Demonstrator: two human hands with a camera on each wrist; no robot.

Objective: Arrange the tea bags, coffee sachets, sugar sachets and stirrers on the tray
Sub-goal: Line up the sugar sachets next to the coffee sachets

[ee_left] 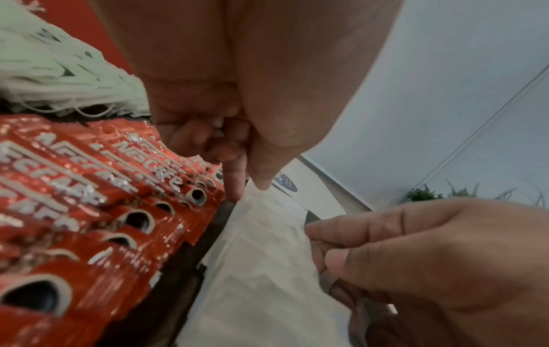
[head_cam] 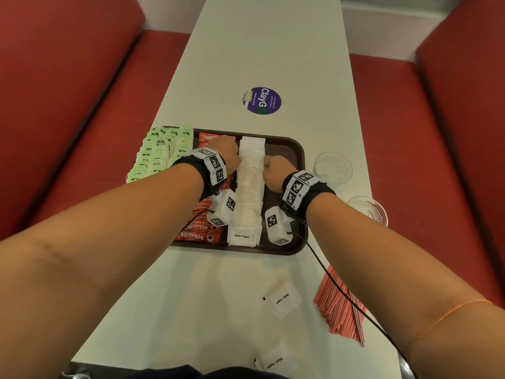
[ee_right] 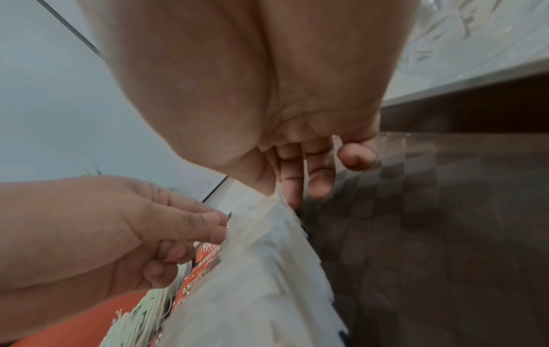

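Observation:
A dark brown tray (head_cam: 298, 160) holds green tea bags (head_cam: 155, 154) at its left, red coffee sachets (head_cam: 195, 236) beside them, and a long row of white sugar sachets (head_cam: 250, 187) down the middle. My left hand (head_cam: 232, 157) pinches the row's left edge between thumb and index finger (ee_left: 236, 190). My right hand (head_cam: 269, 166) pinches the opposite edge, thumb on top (ee_right: 267, 187). Two loose sugar sachets (head_cam: 282, 299) and a bundle of red stirrers (head_cam: 338, 305) lie on the white table in front of the tray.
Two clear glasses (head_cam: 332, 166) stand right of the tray near the table edge. A round purple sticker (head_cam: 262, 101) marks the table beyond it. Red bench seats flank both sides. The tray's right strip (ee_right: 431, 234) is bare.

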